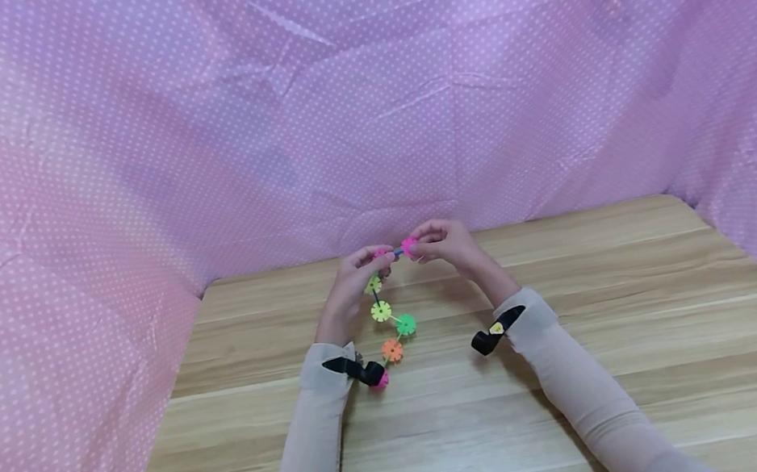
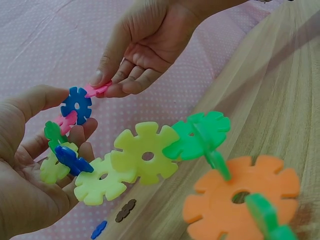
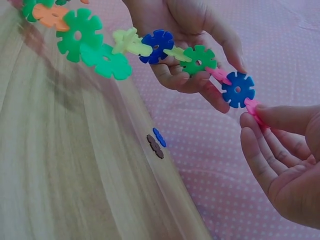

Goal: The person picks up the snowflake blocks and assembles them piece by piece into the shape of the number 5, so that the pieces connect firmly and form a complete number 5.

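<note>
A chain of notched plastic flower discs, slotted edge to edge, hangs from the hands above the table. My left hand [image 1: 354, 282] pinches the blue notched disc [image 3: 245, 91] near the upper end, thumb on its edge and a finger below. My right hand [image 1: 452, 244] grips the pink notched disc [image 2: 99, 90] between thumb and fingers; it is slotted into the blue one. From the left hand the chain runs back through another pink disc, a green disc [image 3: 192, 62], a dark blue disc, a yellow disc [image 2: 135, 150], green ones and an orange disc [image 1: 392, 351]. A pink piece at the low end is partly hidden by the left wrist camera.
A loose blue disc [image 3: 159, 137] and a brown disc [image 3: 155, 147] lie on the wood-grain table [image 1: 656, 325] near its far edge. Pink dotted cloth [image 1: 359, 108] hangs behind and at both sides. Each wrist wears a black camera strap [image 1: 499, 330].
</note>
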Motion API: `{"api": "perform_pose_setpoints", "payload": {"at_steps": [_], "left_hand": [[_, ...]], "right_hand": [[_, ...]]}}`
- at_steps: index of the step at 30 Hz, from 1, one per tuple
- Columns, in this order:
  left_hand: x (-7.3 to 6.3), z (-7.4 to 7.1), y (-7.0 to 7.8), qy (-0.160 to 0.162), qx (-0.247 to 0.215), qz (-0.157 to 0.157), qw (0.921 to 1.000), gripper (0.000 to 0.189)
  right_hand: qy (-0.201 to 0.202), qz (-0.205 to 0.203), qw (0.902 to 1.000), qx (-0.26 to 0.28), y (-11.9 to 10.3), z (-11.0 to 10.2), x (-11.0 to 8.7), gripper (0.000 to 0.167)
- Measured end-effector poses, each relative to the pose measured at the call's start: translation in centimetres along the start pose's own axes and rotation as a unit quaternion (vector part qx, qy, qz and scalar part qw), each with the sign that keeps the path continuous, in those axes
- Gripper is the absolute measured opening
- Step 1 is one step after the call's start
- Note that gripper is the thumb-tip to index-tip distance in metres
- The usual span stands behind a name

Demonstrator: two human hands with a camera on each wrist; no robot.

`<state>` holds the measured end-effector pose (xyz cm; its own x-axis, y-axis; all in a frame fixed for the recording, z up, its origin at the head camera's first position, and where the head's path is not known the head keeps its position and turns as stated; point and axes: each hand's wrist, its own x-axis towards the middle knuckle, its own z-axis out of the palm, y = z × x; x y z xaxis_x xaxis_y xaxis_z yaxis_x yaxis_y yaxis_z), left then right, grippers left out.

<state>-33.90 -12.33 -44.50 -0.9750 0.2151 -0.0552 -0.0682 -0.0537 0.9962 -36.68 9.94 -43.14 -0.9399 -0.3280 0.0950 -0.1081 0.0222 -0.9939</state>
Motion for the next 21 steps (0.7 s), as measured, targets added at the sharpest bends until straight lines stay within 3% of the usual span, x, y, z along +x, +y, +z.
{"api": "perform_pose_setpoints", "payload": {"at_steps": [6,10,21], "left_hand": [[-0.11,0.22,-0.04,0.006,-0.035,-0.035,0.9987,0.041],[-0.04,0.35,0.03,0.010,-0.020,-0.032,0.9992,0.040],[-0.16,0.60,0.28,0.023,-0.056,-0.030,0.9977,0.039]], "right_hand": [[-0.001,-0.002,1.0000,-0.007,0.08,0.12,-0.02,0.028],[0.000,-0.007,0.9999,-0.011,0.14,0.21,-0.09,0.027],[-0.002,-0.009,0.9999,-0.008,-0.15,0.05,-0.21,0.029]]}}
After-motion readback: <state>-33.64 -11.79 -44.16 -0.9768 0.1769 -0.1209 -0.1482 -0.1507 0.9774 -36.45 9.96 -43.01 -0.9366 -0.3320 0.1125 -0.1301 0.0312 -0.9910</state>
